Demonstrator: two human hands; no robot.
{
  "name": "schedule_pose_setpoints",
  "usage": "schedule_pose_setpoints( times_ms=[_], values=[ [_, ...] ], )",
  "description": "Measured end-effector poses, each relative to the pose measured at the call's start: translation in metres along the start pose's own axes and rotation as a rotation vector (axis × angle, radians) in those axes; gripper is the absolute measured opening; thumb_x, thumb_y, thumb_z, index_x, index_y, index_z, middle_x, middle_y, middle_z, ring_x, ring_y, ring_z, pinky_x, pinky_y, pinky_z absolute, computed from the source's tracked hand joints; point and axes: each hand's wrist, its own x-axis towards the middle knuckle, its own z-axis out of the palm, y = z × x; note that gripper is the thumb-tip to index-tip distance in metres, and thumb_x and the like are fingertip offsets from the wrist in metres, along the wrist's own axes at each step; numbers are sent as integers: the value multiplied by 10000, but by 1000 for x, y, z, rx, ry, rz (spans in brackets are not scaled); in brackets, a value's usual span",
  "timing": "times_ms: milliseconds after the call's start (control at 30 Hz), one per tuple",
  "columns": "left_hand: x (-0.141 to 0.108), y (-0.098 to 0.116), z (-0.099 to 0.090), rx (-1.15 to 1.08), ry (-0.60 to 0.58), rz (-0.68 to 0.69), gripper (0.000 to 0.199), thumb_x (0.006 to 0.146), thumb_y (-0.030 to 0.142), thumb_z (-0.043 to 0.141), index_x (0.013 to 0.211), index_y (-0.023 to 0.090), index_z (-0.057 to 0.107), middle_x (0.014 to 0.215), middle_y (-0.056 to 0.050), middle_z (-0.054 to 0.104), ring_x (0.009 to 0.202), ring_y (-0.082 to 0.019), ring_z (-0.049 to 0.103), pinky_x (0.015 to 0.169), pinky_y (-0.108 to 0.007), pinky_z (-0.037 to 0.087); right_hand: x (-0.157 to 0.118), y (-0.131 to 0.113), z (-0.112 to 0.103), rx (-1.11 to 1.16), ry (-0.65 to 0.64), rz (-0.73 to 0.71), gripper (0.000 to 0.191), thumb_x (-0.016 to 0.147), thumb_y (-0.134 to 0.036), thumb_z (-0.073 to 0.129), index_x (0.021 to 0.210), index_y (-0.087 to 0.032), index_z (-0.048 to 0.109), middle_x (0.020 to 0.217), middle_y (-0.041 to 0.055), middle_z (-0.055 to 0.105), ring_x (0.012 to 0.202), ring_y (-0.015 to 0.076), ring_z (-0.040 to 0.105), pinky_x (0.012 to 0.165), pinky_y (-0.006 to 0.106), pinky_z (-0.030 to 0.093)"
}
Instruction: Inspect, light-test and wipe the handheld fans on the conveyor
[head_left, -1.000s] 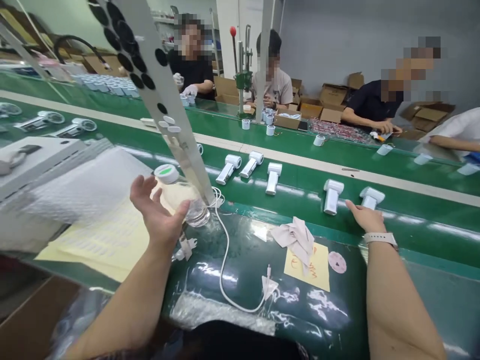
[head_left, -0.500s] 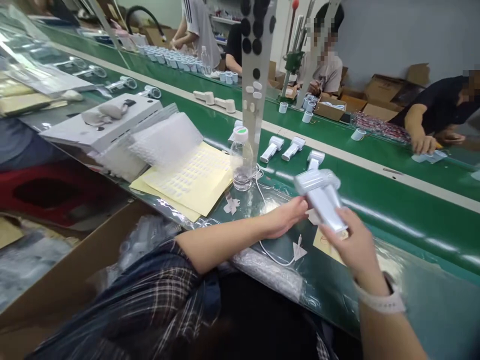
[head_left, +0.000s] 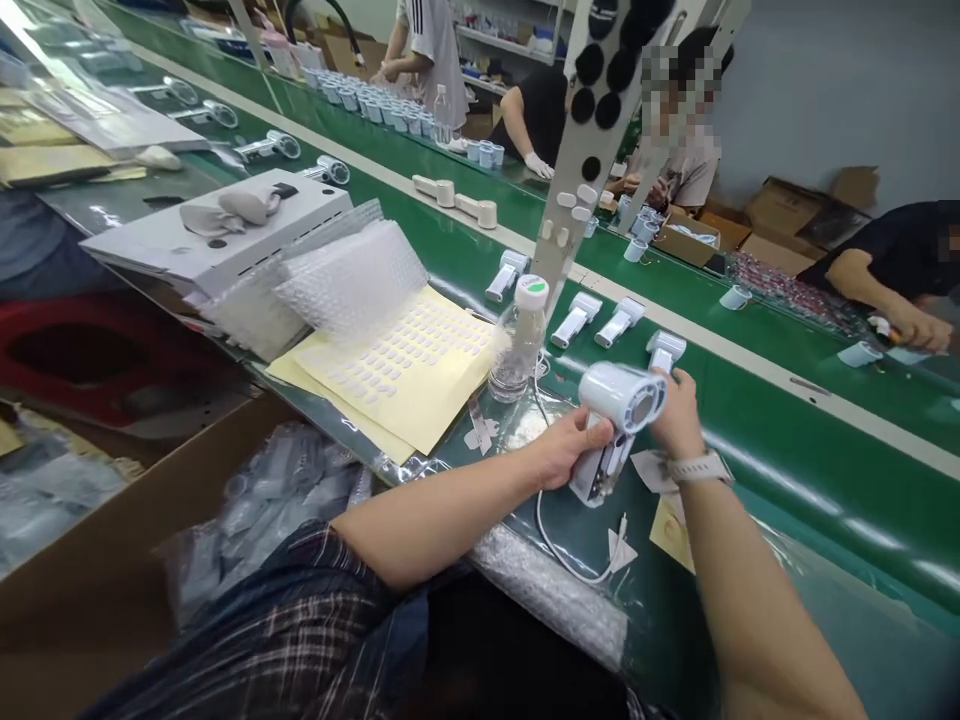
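Note:
A pale blue handheld fan (head_left: 619,395) is gripped by my left hand (head_left: 566,450), its round grille facing right and its handle down. The handle's side shows an open section with dark parts inside. My right hand (head_left: 679,415), with a pale watch band on the wrist, is at the handle of another handheld fan (head_left: 666,348) lying on the green belt. Its fingers close around that handle, partly hidden behind the held fan. Below them a white cable (head_left: 559,545) lies on the table, its plug end beside a white paper scrap (head_left: 622,550).
More fans (head_left: 576,318) lie on the belt (head_left: 750,420). A plastic bottle (head_left: 519,345) stands beside yellow sticker sheets (head_left: 442,400), bubble wrap (head_left: 360,280) and a white box (head_left: 225,235). A metal post (head_left: 574,190) rises ahead. A carton of bagged parts (head_left: 292,510) is at left. Co-workers sit opposite.
The fan has passed from my right hand to my left and turned so its grille faces right. My right hand has moved forward to another fan on the belt.

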Motion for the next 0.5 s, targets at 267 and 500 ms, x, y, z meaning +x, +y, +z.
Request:
schedule_pose_setpoints(
  times_ms=[267,500],
  values=[
    [1,-22,-4,-110,-51,-195,844,467,870,941,802,135,698,804,-79,749,714,-176,687,692,-307,561,102,-33,44,-309,125,181,414,1060,-431,700,1405,-202,677,1538,147,616,1344,305,644,1134,550,568],
    [3,-19,-3,-82,-167,-183,937,330,933,916,768,139,678,772,-80,725,688,-190,670,677,-337,565,118,-52,62,-480,9,136,488,1053,-484,699,1443,-195,646,1528,147,612,1317,303,656,1103,554,585]
  ],
)
